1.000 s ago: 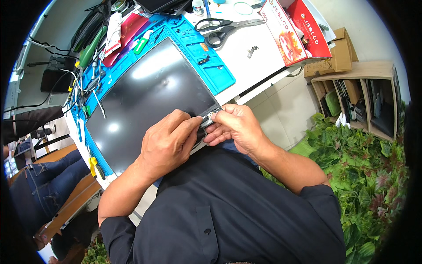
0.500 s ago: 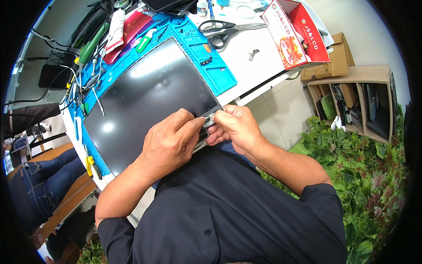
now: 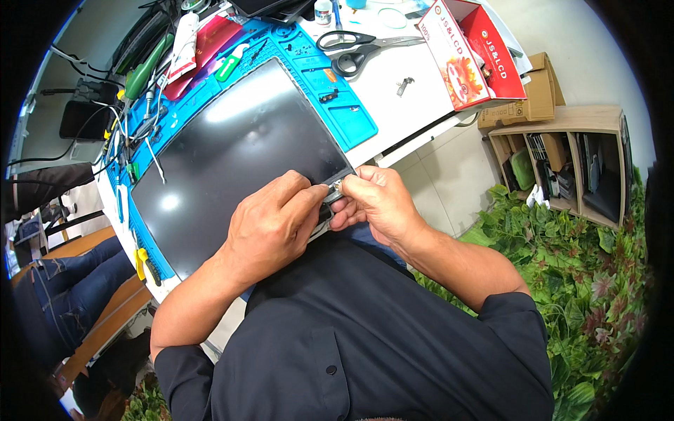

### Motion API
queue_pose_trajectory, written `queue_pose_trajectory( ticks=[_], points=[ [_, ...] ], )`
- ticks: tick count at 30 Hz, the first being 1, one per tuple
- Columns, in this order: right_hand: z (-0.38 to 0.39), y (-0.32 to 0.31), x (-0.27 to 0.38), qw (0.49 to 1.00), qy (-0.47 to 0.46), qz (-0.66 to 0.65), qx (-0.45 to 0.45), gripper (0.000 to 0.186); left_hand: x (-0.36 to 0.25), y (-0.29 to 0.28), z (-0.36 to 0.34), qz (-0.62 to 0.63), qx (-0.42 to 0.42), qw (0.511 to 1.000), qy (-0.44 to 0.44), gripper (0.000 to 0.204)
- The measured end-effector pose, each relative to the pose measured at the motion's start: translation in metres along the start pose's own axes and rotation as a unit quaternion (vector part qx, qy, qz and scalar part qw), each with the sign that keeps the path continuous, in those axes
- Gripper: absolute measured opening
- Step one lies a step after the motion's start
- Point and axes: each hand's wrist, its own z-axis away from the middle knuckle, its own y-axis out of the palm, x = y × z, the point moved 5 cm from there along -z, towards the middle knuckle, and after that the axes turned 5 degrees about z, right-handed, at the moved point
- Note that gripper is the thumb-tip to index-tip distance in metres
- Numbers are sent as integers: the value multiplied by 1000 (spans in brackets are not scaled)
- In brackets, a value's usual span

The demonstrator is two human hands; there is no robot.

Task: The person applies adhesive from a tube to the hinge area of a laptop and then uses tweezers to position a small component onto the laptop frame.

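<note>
Far left: another person's legs in blue jeans (image 3: 67, 288) beside a wooden bench (image 3: 105, 316), apart from the work. Above them, a tangle of cables (image 3: 91, 105) and a green-handled screwdriver (image 3: 144, 70) at the table's far edge. Next, a blue work mat (image 3: 351, 123) spread on the white table (image 3: 414, 105), bearing a large dark flat screen panel (image 3: 239, 168), glossy, tilted across the mat, its near corner reaching the table's front edge. On the mat's upper left, a red flat packet (image 3: 210, 52) and a white tube-shaped package (image 3: 184, 38) lying over it. At the panel's near corner, left hand (image 3: 270, 228) curled palm-down, fingers bent and pressed on the panel's lower edge, thumb toward a small silvery part (image 3: 335, 188) at the corner. Right hand (image 3: 375, 203) just beside it, touching, fingers narrowed into a pinch on that same small part; exact grip partly hidden by the knuckles. Farther back, black-handled scissors (image 3: 354, 52) lying closed on the table, a small metal bit (image 3: 403, 85) near them. Right of those, an open red and white cardboard box (image 3: 474, 59) with an orange picture on its white side, standing tilted at the table's corner. Behind it, a plain brown carton (image 3: 537, 95) on a low wooden shelf (image 3: 562, 161). Green leafy plants (image 3: 569, 281) below the shelf.
</note>
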Motion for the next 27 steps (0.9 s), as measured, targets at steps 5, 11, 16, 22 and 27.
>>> queue_pose_trajectory(
  ticks=[5,11,16,22,27],
  points=[
    [-1,1,0,1000,-1,-1,-3,26,0,1,1,-4,2,1000,5,27],
    [0,2,0,1000,-3,1,-9,26,0,2,2,3,9,1000,-8,27],
    [-1,3,2,1000,4,6,-11,25,0,0,1,14,7,1000,-19,27],
    [-3,-8,-6,999,16,-13,36,25,-1,-1,1,7,-1,1000,-14,26],
    [2,-13,-4,996,11,-72,52,35,-2,-8,1,-2,-28,1000,-9,25]
  ],
)
